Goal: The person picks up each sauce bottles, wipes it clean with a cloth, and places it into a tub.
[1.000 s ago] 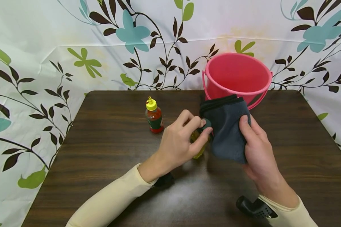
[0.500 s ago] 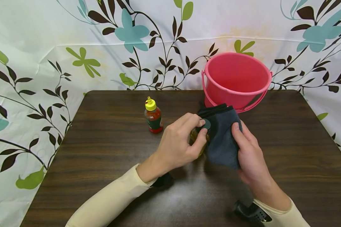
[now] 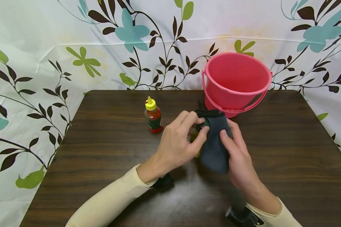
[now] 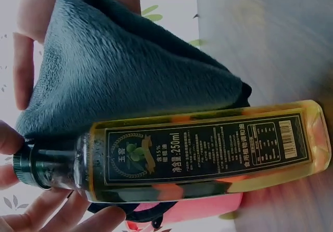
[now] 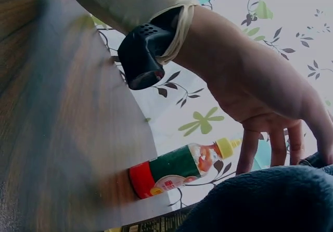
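Observation:
My left hand [image 3: 174, 145] pinches the dark green cap [image 3: 205, 123] of an oil bottle between thumb and fingers. The left wrist view shows the bottle [image 4: 208, 156] best: clear, square-sided, yellow oil, black label; whether its base touches the table is unclear. A folded blue-grey fleecy cloth [image 3: 216, 143] with dark edges is gripped by my right hand [image 3: 241, 160], thumb on its near face. The cloth [image 4: 119, 71] lies along one side of the bottle, close against its neck. In the head view, hand and cloth hide most of the bottle.
A pink bucket [image 3: 227, 101] with its handle lowered stands at the table's back right, just behind the cloth. Left of the hands is a red sauce bottle [image 3: 154, 121] with a yellow nozzle cap. The dark wooden table [image 3: 116, 142] meets a leaf-patterned curtain [image 3: 159, 41].
My right hand has moved left and nearer with the cloth, bringing it against the bottle. The left hand keeps its pinch on the cap, almost in place.

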The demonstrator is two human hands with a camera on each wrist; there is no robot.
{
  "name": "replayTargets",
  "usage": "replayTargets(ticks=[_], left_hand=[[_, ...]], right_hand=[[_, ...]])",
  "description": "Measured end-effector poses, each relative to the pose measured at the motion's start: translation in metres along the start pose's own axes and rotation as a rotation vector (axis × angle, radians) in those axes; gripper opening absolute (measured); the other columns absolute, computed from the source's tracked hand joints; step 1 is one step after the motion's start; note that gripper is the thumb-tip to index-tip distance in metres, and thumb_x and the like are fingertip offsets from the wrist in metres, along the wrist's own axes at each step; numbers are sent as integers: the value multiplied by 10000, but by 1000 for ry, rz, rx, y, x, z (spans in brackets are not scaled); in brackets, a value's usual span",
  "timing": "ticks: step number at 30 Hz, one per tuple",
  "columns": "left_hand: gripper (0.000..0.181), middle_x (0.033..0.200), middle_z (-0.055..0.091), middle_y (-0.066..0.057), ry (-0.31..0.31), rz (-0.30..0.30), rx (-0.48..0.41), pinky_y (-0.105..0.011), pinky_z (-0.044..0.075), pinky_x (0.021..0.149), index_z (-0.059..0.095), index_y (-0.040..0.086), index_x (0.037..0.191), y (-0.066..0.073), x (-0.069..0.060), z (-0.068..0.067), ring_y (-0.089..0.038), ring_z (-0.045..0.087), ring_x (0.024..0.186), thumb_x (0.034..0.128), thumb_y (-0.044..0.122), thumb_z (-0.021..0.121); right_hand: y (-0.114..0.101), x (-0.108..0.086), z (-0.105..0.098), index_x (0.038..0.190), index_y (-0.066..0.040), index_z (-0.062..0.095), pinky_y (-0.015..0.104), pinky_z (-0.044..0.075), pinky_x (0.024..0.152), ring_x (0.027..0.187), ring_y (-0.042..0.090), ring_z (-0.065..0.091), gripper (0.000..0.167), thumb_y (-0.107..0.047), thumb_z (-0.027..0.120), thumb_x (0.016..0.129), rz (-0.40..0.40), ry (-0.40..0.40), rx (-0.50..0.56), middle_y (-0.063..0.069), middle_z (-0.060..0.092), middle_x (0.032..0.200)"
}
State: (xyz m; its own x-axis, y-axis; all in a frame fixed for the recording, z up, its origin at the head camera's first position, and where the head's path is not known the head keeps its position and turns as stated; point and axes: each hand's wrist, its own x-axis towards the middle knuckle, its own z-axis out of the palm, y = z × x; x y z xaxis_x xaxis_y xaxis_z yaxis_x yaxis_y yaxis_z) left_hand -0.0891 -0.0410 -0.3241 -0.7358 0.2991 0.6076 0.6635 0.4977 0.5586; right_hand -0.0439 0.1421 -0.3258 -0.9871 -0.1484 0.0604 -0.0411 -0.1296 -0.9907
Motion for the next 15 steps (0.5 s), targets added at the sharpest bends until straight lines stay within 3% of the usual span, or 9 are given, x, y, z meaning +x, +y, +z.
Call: replayTargets(ticks=[7, 15], left_hand=[[120, 957, 617, -43, -1, -16, -25, -192, 435, 595, 671, 97, 1040, 1, -1, 1, -140, 542, 694, 1012, 213, 681], [95, 965, 607, -89, -7, -9, -81, -186, 464, 634, 653, 90, 1017, 1, -1, 2, -173, 568, 713, 1022, 184, 664]], right_hand=[[6, 5, 9, 1499, -261, 337, 279, 551, 862, 1153, 205, 602, 356, -239, 390, 1147, -22, 23, -75, 73, 506, 1370], [17, 11, 13, 1465, -242, 355, 257, 547, 850, 1090, 160, 619, 323, -344, 333, 1159, 30, -19, -105, 40, 563, 1275]])
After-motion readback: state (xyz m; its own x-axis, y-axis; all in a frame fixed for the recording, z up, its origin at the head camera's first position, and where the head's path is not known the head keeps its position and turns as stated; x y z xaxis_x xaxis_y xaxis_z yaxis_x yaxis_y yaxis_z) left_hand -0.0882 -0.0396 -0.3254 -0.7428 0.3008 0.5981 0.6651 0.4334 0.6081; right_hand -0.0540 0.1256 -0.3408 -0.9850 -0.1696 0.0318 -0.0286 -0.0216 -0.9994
